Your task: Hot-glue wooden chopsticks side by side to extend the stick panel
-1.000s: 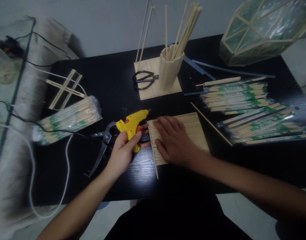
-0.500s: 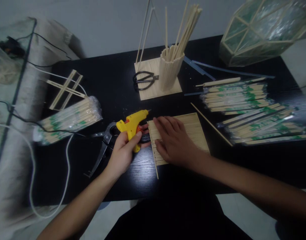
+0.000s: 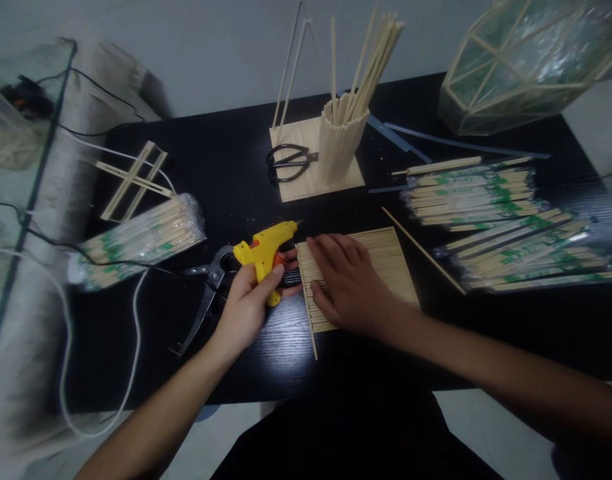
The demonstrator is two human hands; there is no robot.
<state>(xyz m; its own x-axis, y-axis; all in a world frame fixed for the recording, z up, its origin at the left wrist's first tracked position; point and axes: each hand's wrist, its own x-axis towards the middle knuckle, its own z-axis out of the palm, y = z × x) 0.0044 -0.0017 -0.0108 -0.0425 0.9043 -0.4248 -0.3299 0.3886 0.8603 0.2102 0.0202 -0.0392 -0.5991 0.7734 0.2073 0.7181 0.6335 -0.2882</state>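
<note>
Glue gun [image 3: 264,252] sits gripped in your left hand [image 3: 249,303]; your right hand [image 3: 350,283] lies open, palm down, on the stick panel [image 3: 392,260], which rests on the desk [image 3: 226,173] before you.

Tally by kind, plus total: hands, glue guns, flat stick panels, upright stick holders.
Hands, left hand and right hand: 2
Glue gun: 1
Panels, near panel and far panel: 2
Upright stick holder: 1
Total: 6

Blk table [image 3: 226,160], wood-grain surf. Far ctr: board [image 3: 301,191]. Near ctr: stick mat [image 3: 390,257], loose stick [image 3: 424,250] just R. R side: wrapped stick pkts [image 3: 469,193]. L side: wrapped bundle [image 3: 141,237], metal tool [image 3: 215,275] nearer ctr. Far R: strips [image 3: 399,138].
</note>
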